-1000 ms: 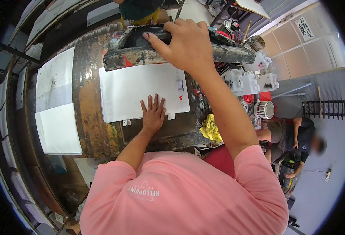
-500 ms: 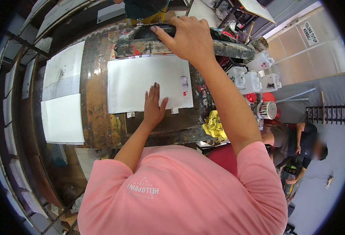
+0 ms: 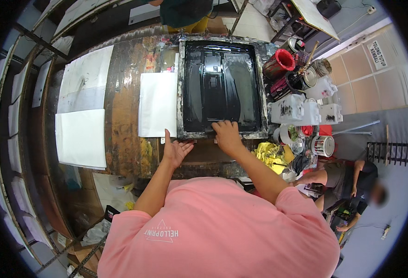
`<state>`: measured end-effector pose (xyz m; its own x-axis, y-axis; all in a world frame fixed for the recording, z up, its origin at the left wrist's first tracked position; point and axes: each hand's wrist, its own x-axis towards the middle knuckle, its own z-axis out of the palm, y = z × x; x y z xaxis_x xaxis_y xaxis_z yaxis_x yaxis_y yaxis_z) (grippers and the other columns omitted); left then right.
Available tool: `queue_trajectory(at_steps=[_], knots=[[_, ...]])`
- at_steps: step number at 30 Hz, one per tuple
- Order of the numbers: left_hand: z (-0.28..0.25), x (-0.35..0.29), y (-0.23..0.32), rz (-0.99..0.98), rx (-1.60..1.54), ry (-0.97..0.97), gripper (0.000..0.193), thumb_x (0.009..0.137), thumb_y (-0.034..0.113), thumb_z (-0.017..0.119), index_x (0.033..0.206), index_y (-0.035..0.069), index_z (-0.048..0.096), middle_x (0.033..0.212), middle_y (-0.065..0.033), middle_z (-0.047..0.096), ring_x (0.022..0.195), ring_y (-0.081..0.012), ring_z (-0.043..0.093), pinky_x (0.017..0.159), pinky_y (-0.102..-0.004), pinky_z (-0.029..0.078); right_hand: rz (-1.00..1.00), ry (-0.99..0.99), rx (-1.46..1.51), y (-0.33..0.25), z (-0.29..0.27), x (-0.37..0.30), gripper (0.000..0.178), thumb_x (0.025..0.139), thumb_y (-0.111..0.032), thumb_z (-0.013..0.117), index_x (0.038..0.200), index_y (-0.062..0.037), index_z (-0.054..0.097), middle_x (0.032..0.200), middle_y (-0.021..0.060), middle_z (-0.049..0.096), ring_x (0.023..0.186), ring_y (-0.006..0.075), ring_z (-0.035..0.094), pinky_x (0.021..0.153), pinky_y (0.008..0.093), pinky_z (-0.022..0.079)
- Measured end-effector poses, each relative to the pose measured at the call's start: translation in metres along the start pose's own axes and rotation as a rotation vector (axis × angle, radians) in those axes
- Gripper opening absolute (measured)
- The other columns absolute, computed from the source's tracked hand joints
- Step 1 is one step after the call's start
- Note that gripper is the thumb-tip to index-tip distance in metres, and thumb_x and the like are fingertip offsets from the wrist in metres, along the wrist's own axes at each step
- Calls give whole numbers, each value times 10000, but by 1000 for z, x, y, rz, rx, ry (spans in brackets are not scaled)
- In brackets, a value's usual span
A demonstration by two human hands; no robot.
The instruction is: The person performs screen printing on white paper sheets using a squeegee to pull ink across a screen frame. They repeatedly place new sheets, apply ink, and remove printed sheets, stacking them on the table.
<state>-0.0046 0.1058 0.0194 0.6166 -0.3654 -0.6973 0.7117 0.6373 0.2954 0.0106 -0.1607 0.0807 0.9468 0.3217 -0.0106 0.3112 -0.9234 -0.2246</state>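
Holds near rim of paint-crusted, rectangular, black-inked screen frame (image 3: 222,88), lying just ahead, in right grip (image 3: 228,137); spreads left grip (image 3: 175,154) wide, palm up, leftward. Looks stiff, fairly heavy, ink-slick inside; best gripped by outer edges.

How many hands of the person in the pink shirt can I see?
2. The left hand is open, palm up, by the near left corner of the screen frame; the right hand grips its near edge. Both show, though the right thumb is hidden.

Room between papers (image 3: 157,105), jugs (image 3: 287,107) beside frame (image 3: 181,92)
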Motion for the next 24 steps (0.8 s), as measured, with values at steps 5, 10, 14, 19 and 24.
queue_trajectory(at_steps=[5,10,14,19,24], knots=[[14,3,-7,-51,9,166,1232,957,870,478,1659,-60,78,1552,-342,441,1453,-439,502,1216,-504,444,9,61,-49,9,10,16,387,895,-119,686,1281,-118,678,1182,87,678,1159,301,622,1013,536,419],[13,0,-6,-71,26,99,1246,971,845,493,1686,-14,-57,1610,-317,376,1463,-454,486,1224,-508,437,47,157,-87,51,18,116,350,929,-107,646,1277,-138,670,1188,88,678,1157,305,631,1026,550,423],[28,-8,5,-90,94,148,1068,997,851,418,1606,-17,290,1488,-258,541,1361,-375,597,1205,-460,442,101,194,-168,89,19,193,392,922,-127,702,1311,-151,657,1227,62,679,1175,286,629,997,531,434],[34,-23,10,-44,108,152,1107,990,847,441,1615,-39,217,1509,-278,518,1375,-388,583,1199,-474,458,89,-85,-125,83,-21,194,410,931,-179,703,1333,-143,632,1243,94,696,1161,310,659,980,554,453],[36,-44,8,138,211,-14,1105,1031,788,432,1628,-83,103,1517,-328,493,1424,-424,542,1219,-507,448,-9,-213,-15,24,-77,61,390,919,-239,712,1284,-112,661,1161,156,690,1115,391,673,904,576,507]])
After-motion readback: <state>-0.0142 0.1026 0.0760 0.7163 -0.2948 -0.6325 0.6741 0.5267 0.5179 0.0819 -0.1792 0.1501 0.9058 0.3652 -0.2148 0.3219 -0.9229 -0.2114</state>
